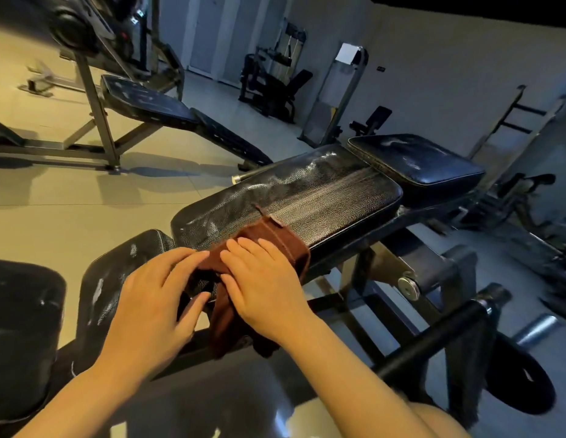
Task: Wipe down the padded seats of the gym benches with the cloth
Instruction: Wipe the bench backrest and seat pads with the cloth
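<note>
Two hands are on the brown cloth (269, 248) at the near end of the long padded seat (294, 197), as I see it from the head view. My right hand (262, 286) lies flat on top of the cloth, fingers straight and close together, pressing it onto the black leather; that grip is wide, holding nothing by curling. My left hand (152, 298) sits just beside it, fingers stretched forward with their tips touching the cloth's left edge and the thumb spread below; that grip is wide too.

The cloth is bunched, partly on the seat's near corner and partly hanging down over the edge into the gap below my hands. A small tag sticks up from its far edge. The seat's surface shows pale streaks and a band of fine parallel lines running toward its far end.

Beyond that seat, touching its far end, is a smaller square pad (417, 162) with a worn patch on top. Nearer to me, left of my hands, are two more black pads (111, 279), scuffed with white marks. A dark bar (433, 339) crosses the lower right, with a weight plate (525, 380) beside it. Another bench (149, 105) stands across the tiled floor (70, 197) at upper left, and further machines (272, 80) line the far wall.
</note>
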`<move>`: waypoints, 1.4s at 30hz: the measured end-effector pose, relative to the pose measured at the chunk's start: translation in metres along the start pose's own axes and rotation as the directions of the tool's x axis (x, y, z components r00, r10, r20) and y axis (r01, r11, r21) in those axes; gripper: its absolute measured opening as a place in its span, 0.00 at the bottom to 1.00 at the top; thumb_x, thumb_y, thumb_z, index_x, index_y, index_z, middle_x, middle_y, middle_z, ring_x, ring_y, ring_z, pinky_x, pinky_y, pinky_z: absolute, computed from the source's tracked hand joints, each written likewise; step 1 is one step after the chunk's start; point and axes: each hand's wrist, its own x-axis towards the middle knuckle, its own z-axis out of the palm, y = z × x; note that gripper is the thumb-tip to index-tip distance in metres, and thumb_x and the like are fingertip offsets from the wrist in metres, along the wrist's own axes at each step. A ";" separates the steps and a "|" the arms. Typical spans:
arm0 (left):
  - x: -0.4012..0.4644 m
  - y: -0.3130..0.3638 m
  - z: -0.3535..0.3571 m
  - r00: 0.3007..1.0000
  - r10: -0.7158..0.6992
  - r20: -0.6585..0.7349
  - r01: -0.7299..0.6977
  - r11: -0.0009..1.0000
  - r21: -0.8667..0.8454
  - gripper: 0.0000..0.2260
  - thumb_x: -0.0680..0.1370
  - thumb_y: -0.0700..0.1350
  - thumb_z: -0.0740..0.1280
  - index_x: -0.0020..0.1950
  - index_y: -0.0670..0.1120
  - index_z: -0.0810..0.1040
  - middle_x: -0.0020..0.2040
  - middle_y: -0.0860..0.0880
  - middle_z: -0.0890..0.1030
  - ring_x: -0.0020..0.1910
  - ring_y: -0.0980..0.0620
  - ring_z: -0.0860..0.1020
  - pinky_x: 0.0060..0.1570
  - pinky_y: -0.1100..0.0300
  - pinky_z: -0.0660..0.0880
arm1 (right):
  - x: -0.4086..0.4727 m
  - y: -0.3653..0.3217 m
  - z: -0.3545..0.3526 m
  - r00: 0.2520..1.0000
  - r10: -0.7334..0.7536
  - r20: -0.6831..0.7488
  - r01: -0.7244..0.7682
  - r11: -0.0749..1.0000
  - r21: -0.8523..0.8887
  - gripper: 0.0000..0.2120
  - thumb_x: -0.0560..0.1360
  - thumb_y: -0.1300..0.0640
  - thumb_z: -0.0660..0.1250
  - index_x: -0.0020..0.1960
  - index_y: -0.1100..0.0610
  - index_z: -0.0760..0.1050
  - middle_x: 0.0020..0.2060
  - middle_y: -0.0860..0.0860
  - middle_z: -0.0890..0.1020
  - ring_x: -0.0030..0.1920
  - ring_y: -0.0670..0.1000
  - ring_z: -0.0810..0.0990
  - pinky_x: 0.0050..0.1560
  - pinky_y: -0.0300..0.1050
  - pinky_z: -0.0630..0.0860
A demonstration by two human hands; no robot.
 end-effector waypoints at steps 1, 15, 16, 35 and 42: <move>-0.001 0.001 -0.003 1.000 -0.014 0.001 0.014 1.000 -0.012 0.23 0.75 0.55 0.59 0.67 0.47 0.73 0.61 0.48 0.76 0.60 0.47 0.74 0.57 0.45 0.72 | -0.002 0.001 -0.001 1.000 0.002 -0.027 -0.001 0.999 0.037 0.17 0.78 0.51 0.56 0.59 0.57 0.77 0.59 0.52 0.80 0.63 0.53 0.75 0.67 0.48 0.62; 0.000 0.047 -0.014 0.977 -0.197 0.087 0.214 0.849 -0.483 0.18 0.68 0.63 0.65 0.57 0.67 0.71 0.53 0.71 0.77 0.51 0.69 0.77 0.50 0.74 0.70 | -0.013 -0.011 -0.075 0.733 0.680 0.028 -0.114 0.082 0.990 0.01 0.75 0.57 0.70 0.45 0.53 0.79 0.37 0.50 0.81 0.40 0.48 0.80 0.41 0.41 0.76; 0.002 0.045 -0.016 0.972 -0.215 0.098 0.235 0.828 -0.509 0.18 0.67 0.63 0.66 0.56 0.67 0.73 0.51 0.70 0.79 0.51 0.68 0.78 0.50 0.73 0.71 | -0.014 -0.008 -0.075 0.736 0.676 -0.023 -0.092 0.135 0.987 0.02 0.73 0.56 0.71 0.44 0.52 0.78 0.37 0.47 0.81 0.40 0.46 0.80 0.41 0.39 0.76; 0.056 0.026 0.011 0.984 -0.154 -0.089 0.159 0.986 0.057 0.10 0.72 0.35 0.71 0.52 0.44 0.80 0.50 0.46 0.76 0.51 0.45 0.73 0.45 0.63 0.62 | -0.076 0.041 -0.033 0.725 0.686 -0.071 -0.492 0.586 0.643 0.32 0.66 0.31 0.70 0.28 0.59 0.65 0.22 0.52 0.68 0.26 0.51 0.66 0.32 0.51 0.70; 0.010 0.041 0.054 0.898 -0.410 -0.156 0.417 0.909 0.008 0.24 0.80 0.57 0.53 0.64 0.42 0.75 0.63 0.43 0.76 0.62 0.41 0.73 0.64 0.57 0.64 | -0.083 0.057 -0.037 0.720 0.688 -0.094 -0.536 0.637 0.554 0.27 0.67 0.39 0.71 0.26 0.55 0.60 0.19 0.48 0.64 0.25 0.49 0.66 0.27 0.42 0.62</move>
